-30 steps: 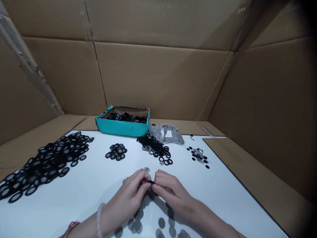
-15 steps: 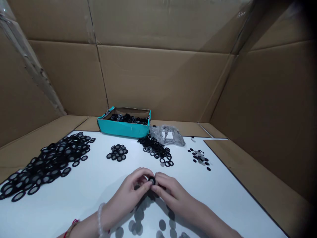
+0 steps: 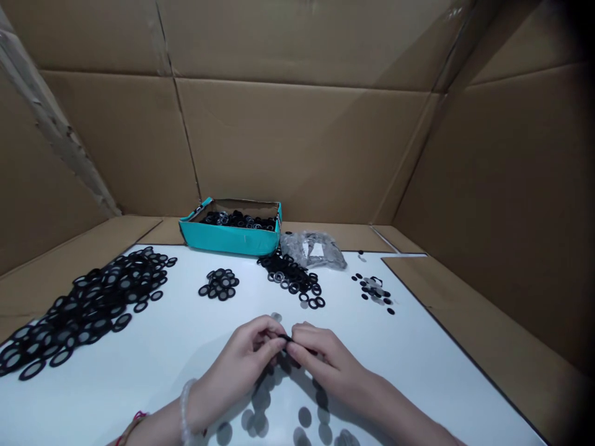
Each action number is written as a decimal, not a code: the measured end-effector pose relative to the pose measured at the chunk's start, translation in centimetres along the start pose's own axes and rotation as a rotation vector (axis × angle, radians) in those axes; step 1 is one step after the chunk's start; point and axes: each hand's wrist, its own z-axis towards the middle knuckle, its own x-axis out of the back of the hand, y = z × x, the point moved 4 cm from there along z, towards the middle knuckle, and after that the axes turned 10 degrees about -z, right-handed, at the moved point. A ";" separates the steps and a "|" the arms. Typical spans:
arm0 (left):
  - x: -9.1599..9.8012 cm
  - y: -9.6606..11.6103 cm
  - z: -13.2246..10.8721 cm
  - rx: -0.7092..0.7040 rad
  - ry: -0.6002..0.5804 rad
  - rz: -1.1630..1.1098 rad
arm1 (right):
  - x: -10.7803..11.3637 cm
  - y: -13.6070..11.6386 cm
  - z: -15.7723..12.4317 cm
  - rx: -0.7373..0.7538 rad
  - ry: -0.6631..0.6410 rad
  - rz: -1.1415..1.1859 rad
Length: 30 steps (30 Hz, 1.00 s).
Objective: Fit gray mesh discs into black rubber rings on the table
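Black ring (image 3: 286, 338) turned edge-on, face shown half second ago now hidden; apparently still being worked; pinched between left hand (image 3: 251, 354) and right hand (image 3: 328, 356), fingers curled nearly closed, above grey discs (image 3: 305, 417) on worktop (image 3: 409, 371)

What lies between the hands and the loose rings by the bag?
In the head view, mostly bare white table, with a grey disc just beyond the left hand and a second disc at the near edge of the rings.
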 end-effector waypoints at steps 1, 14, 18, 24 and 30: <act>-0.1 0.0 0.0 0.028 0.010 -0.058 | 0.0 0.0 0.0 -0.020 0.004 0.028; 0.7 0.4 0.0 -0.170 0.039 0.234 | -0.2 0.2 0.1 -0.081 -0.013 -0.004; 0.8 0.4 0.1 -0.115 0.043 0.158 | 0.0 0.3 0.1 -0.103 0.012 0.042; 0.1 -0.1 0.1 0.142 -0.096 -0.153 | 0.1 0.7 0.4 -0.096 -0.002 0.071; 0.0 0.4 0.0 0.140 0.002 -0.169 | 0.1 0.7 0.2 -0.135 -0.026 0.160</act>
